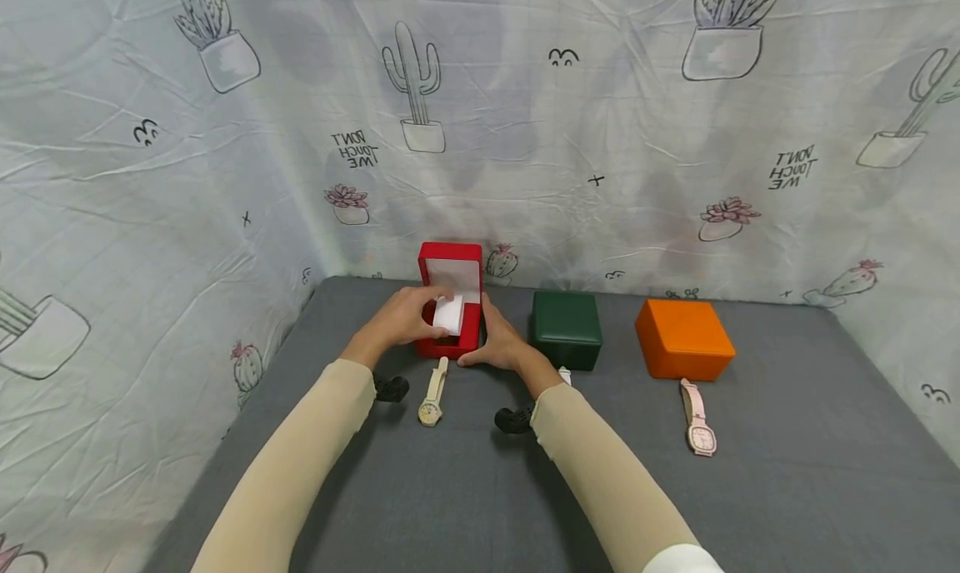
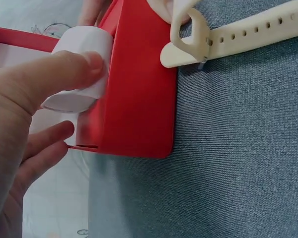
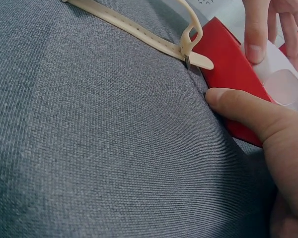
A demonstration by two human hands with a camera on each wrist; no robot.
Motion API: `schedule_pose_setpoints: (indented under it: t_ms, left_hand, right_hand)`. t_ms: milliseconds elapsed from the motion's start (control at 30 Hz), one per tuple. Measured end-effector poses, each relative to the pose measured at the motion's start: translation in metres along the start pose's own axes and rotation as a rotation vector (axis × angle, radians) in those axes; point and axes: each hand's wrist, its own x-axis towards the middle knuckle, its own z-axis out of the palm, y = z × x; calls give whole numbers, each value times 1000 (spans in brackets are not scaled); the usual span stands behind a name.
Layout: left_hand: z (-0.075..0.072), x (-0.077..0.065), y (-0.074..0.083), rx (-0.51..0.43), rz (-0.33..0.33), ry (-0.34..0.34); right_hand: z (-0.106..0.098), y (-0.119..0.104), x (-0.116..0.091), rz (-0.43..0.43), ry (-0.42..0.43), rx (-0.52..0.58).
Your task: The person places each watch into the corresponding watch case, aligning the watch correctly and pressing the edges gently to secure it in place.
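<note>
A red watch box [image 1: 470, 325] stands at the back of the grey table with its lid raised, showing a pale lining. My left hand [image 1: 405, 315] pinches a white watch cushion [image 1: 448, 315] between thumb and fingers, inside or just over the box's opening. In the left wrist view, the left thumb presses on the rounded side of the cushion. My right hand [image 1: 504, 344] holds the box's right front corner, its thumb [image 3: 233, 101] at the low front edge and its fingers along the right side. A cream watch [image 1: 433, 396] lies before the box, strap end close to its front.
To the right stand a closed green box [image 1: 567, 330] and a closed orange box [image 1: 684, 340]. A pink watch [image 1: 698, 423] lies before the orange one. Part of a white strap [image 1: 565, 376] shows by the green box. A printed cloth [image 1: 510, 140] hangs behind the table.
</note>
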Motion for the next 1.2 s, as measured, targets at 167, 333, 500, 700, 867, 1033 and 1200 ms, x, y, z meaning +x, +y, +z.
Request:
schedule_pose_setpoints:
  t_ms: [167,333,500,700,867,1033,1200]
  left_hand:
    - [-4,-1,3,-37,13,64]
    - [-6,-7,6,-45,5,34]
    - [-4,-16,5,-108,-1,16]
    - [-2,-28,-2,-187,41,46]
    - [0,-35,-2,-228,45,76]
    - [2,-44,-2,-242,50,106]
    - [6,-54,-4,-256,62,123]
  right_hand:
    - [-1,0,-1,0,-5,19]
    - [1,3,2,-25,4,7]
    - [2,1,4,-111,42,20]
    - [4,-1,1,-123,52,37]
    - [6,-3,-4,-104,66,41]
    - [8,-4,-9,-115,80,43]
    - [13,-5,-14,-160,97,28]
